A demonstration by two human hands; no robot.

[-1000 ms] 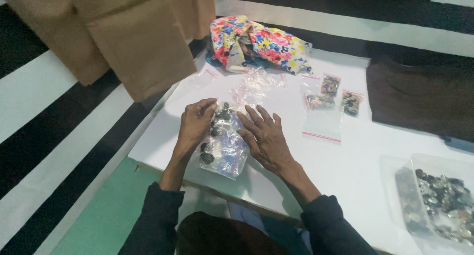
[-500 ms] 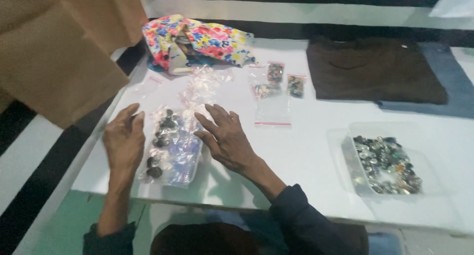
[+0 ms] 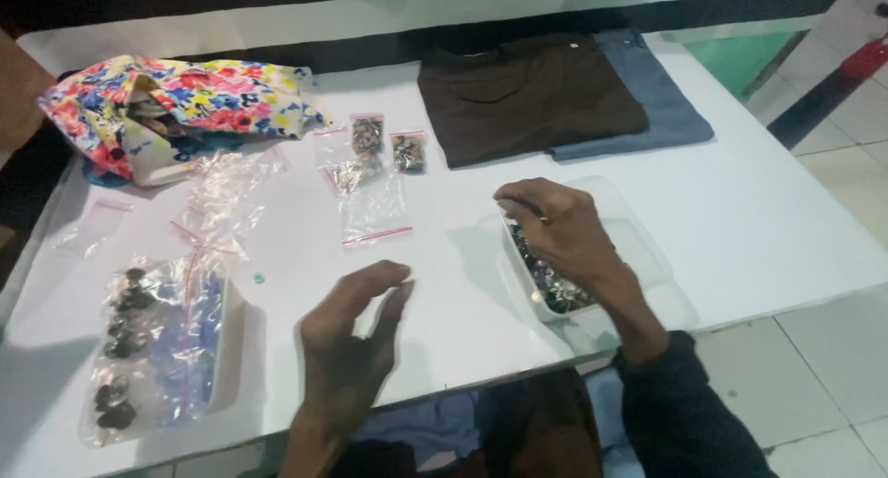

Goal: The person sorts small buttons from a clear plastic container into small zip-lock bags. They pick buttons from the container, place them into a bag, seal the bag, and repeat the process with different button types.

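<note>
- Head view: right hand (image 3: 564,233) reaches into a clear plastic tub (image 3: 638,247) of small dark glossy pieces (image 3: 546,279) near the white table's (image 3: 768,201) front edge; fingers curled, grip hidden.
- Left hand (image 3: 351,335) hovers half-open, empty.
</note>
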